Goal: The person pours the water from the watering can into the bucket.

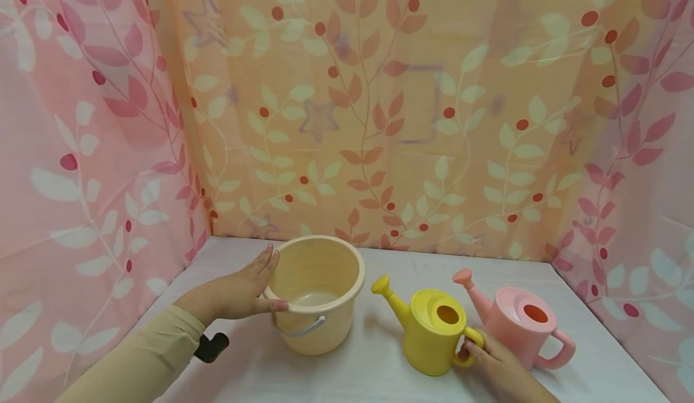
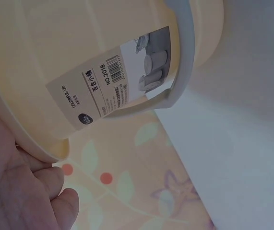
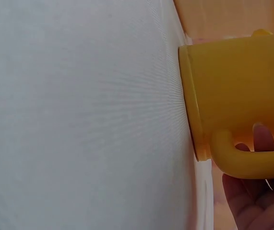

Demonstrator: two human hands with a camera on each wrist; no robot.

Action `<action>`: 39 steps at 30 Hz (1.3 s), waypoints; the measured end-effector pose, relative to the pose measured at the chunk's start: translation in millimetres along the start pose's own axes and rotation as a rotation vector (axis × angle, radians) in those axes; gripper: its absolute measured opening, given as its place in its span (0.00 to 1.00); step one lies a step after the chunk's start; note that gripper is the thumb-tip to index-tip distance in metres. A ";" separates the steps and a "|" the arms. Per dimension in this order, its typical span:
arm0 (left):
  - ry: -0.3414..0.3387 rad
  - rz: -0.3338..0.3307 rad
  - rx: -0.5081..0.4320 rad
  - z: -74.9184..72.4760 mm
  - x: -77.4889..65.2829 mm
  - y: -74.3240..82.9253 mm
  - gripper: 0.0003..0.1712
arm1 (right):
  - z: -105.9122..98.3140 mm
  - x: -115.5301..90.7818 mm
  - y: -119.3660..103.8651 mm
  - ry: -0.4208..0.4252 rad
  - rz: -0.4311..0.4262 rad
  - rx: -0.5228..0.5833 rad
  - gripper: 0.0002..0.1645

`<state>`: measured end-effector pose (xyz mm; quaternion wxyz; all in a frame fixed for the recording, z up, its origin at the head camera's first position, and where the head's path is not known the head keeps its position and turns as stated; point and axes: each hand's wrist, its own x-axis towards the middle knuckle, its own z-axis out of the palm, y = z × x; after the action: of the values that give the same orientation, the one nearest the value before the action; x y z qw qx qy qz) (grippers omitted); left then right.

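In the head view, the left hand point(image 1: 241, 290) rests with stretched fingers against the rim point(image 1: 355, 285) of the cream bucket point(image 1: 332, 332). The right hand point(image 1: 497, 364) has its grip around the looped handle point(image 1: 475, 335) of the yellow watering can point(image 1: 430, 344), between the bucket and the pink watering can point(image 1: 515, 340).

In the left wrist view, the left fingers touch the rim, near the label point(image 2: 110, 79); a strong push could perhaps tip the bucket.

In the right wrist view, the yellow can's base is at the table point(image 3: 89, 115), but I cannot tell if it touches. A careless swing of the right hand might knock the pink can, which is just beside it.
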<state>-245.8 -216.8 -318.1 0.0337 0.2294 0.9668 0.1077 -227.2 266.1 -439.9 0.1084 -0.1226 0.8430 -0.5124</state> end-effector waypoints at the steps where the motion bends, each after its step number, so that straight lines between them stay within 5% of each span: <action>1: 0.000 -0.001 -0.005 -0.1 -0.1 0.1 0.66 | -0.9 0.2 1.4 -0.007 -0.010 -0.003 0.19; 7: -0.003 -0.008 -0.015 -0.6 -0.7 0.7 0.65 | -4.1 1.1 4.8 -0.055 -0.092 0.011 0.19; 24: -0.001 -0.011 -0.010 0.0 -0.6 0.7 0.66 | -6.6 1.0 8.3 -0.152 -0.159 0.102 0.23; 39: 0.011 -0.005 0.003 2.5 0.3 -2.0 0.66 | 3.8 0.6 3.8 -0.066 -0.054 0.188 0.29</action>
<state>-246.6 -217.9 -321.0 0.0284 0.2265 0.9676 0.1076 -227.0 264.4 -445.0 0.1332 -0.1514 0.7835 -0.5878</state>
